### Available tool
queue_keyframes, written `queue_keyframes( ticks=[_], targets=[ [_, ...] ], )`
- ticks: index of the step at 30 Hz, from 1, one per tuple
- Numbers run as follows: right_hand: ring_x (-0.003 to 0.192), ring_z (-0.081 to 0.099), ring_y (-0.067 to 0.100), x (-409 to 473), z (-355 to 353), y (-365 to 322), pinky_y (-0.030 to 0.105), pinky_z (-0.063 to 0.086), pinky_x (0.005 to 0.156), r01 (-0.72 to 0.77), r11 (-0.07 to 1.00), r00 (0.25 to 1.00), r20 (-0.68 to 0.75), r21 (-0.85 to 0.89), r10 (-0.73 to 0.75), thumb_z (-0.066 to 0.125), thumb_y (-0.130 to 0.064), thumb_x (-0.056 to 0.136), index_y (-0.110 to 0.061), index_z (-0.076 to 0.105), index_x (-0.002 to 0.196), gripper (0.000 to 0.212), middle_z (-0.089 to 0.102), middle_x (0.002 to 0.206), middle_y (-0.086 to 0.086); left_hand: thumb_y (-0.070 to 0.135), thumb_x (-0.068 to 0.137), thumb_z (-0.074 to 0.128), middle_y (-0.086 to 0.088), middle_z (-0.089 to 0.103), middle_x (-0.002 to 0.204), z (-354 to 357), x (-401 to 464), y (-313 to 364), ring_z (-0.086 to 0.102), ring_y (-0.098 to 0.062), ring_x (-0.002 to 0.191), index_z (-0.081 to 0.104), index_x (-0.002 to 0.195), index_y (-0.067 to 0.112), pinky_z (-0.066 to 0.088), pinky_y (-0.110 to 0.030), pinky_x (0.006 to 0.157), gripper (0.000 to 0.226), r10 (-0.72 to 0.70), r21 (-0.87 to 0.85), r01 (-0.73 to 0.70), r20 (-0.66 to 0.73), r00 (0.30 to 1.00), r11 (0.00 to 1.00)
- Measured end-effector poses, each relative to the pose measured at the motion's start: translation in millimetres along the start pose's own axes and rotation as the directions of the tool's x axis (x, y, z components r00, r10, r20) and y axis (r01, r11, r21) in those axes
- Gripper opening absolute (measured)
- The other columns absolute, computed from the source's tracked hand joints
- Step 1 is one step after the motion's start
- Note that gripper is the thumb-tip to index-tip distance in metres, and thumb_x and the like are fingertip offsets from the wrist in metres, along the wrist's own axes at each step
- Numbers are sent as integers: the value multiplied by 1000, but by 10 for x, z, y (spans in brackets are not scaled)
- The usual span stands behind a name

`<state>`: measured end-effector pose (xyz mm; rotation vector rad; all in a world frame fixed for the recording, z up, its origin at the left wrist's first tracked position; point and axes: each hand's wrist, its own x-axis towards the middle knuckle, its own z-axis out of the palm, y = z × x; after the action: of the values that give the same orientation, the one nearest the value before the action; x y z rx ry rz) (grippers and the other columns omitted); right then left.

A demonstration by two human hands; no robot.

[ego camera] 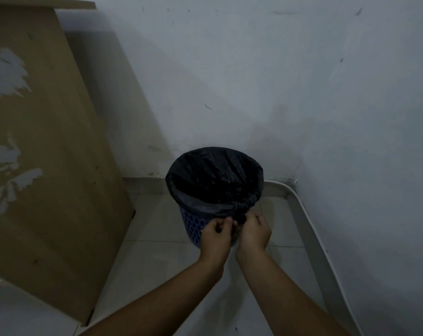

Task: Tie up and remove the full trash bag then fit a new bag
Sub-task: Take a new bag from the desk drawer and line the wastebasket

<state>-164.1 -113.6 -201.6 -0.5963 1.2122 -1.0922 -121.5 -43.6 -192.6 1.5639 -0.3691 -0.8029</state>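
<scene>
A tall brown wooden panel (48, 154), the side of a piece of furniture, fills the left of the frame, leaning across from the upper left down to the lower left; pale patches mark its surface where the finish has come away. Its shadow falls on the pale, scuffed wall (254, 81) just to its right.

At the centre, slightly below the middle of the frame, a blue perforated plastic trash basket (193, 223) stands on the light tiled floor (157, 226), close to the corner where two walls meet. A black trash bag (215, 178) lines it, its edge folded over the rim all the way round, with the slack gathered into a bunch on the near side of the rim.

Two bare forearms reach up from the bottom of the frame to that bunch. The left hand (216, 232) is curled nearly closed, fingertips pinching black plastic just beneath the rim. The right hand (254, 230) sits just beside it, nearly touching, also curled in, thumb and fingers closed on the same gathered knot of the bag.

To the right, a white strip (300, 214) runs along the base of the wall, curving from the corner down toward the lower right of the frame.
</scene>
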Motion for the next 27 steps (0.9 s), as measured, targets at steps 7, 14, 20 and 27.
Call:
queue_keyframes(
  ticks=[7,14,20,27],
  targets=[
    [74,74,13,-111,-141,21,28,59,63,199,965,978,102,-171,-184,67,-30,95,-16,77,84,20,79,79,-5,15,91,76,-7,78,91,297,-95,-108,74,-26,88,72,95,11,62,-45,85,7,-51,-144,28,-155,987,989],
    [76,71,23,-26,-164,-27,33,57,64,270,913,960,158,-304,-231,61,-16,102,-8,77,90,22,77,83,8,24,102,60,-13,79,93,347,-186,-120,72,-24,84,77,97,4,58,-37,74,26,-186,-354,133,-120,975,926],
    [69,64,24,12,-134,-126,35,52,63,-41,975,987,140,-217,73,65,-19,96,-6,74,77,25,71,74,11,25,100,71,-18,74,100,314,-151,-55,68,-28,87,69,110,-1,58,-38,76,28,-220,-405,152,-127,967,902],
    [78,71,27,-40,-136,-109,47,63,76,59,985,986,161,-162,-32,71,-5,92,-16,62,103,18,74,99,11,13,95,76,-20,73,94,256,-126,9,68,-28,79,67,100,2,60,-39,71,16,-200,-381,127,-157,967,916]
  ],
)
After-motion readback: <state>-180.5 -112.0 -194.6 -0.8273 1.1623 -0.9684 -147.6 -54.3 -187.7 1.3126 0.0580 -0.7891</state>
